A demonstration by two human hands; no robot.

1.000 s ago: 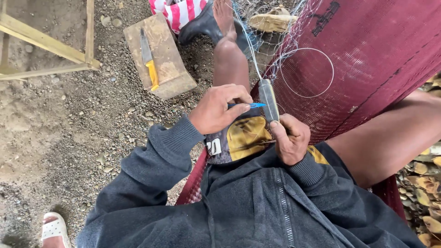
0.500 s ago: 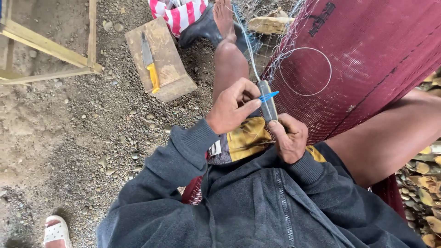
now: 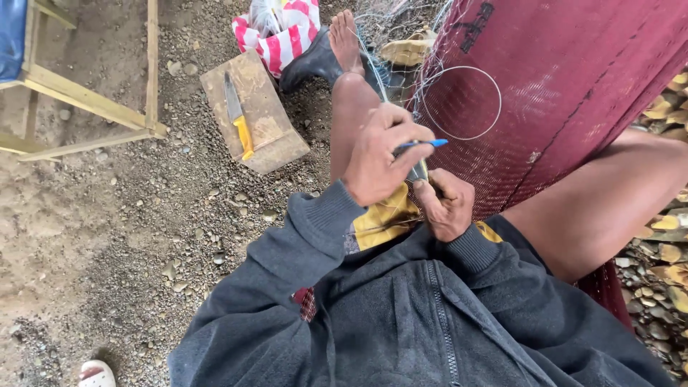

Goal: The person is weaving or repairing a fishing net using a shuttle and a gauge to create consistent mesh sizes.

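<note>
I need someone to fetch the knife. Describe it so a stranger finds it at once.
Look on the gravel ground left of the seated person's bare leg, where a flat wooden board lies. The knife rests on top of it. Its bright yellow handle and grey blade are the only such thing there.

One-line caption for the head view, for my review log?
Seated person's left hand pinches a blue netting needle beside the right hand, dark red net draped over the lap.

Fine maroon mesh net (image 3: 573,93), rough gravel (image 3: 143,236)
</note>
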